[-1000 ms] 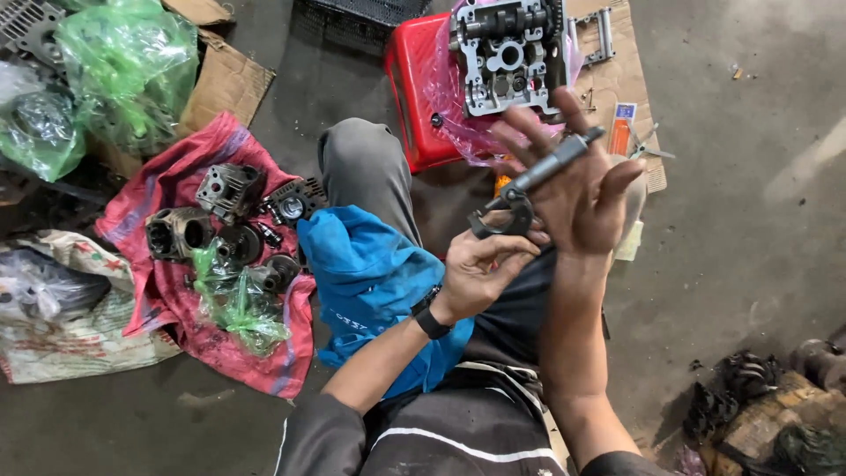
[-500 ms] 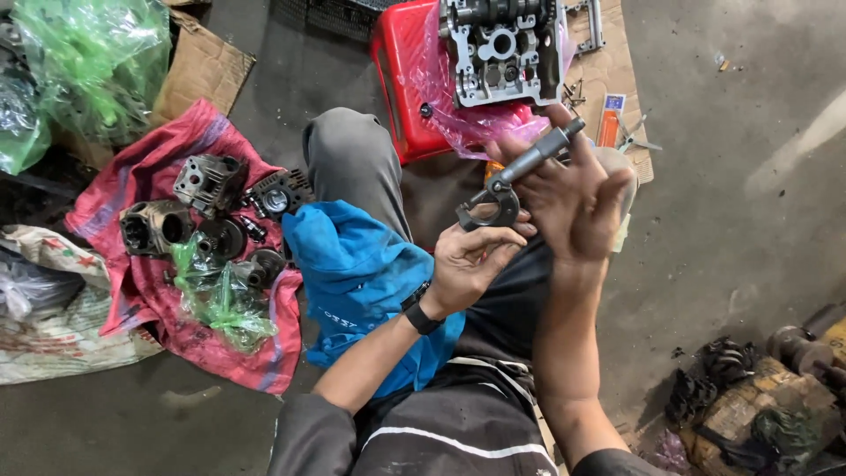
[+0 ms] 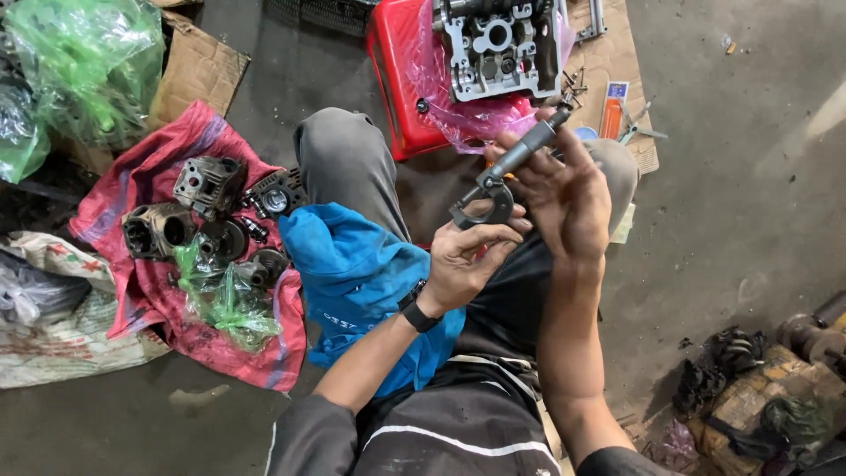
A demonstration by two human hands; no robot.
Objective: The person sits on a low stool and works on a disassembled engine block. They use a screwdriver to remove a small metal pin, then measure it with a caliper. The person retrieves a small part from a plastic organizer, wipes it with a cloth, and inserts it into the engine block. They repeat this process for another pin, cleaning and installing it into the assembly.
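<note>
Fingers of my right hand (image 3: pixel 564 189) wrap the micrometer (image 3: pixel 507 172) by its barrel, raised above my lap, while my left hand (image 3: pixel 467 256) pinches closed under its curved frame. I think a loose grip could drop it onto the concrete floor (image 3: pixel 740 220), knocking it out of true.

Grey micrometer (image 3: pixel 504 174) tilted, C-frame low, thimble up-right, above lap.
</note>
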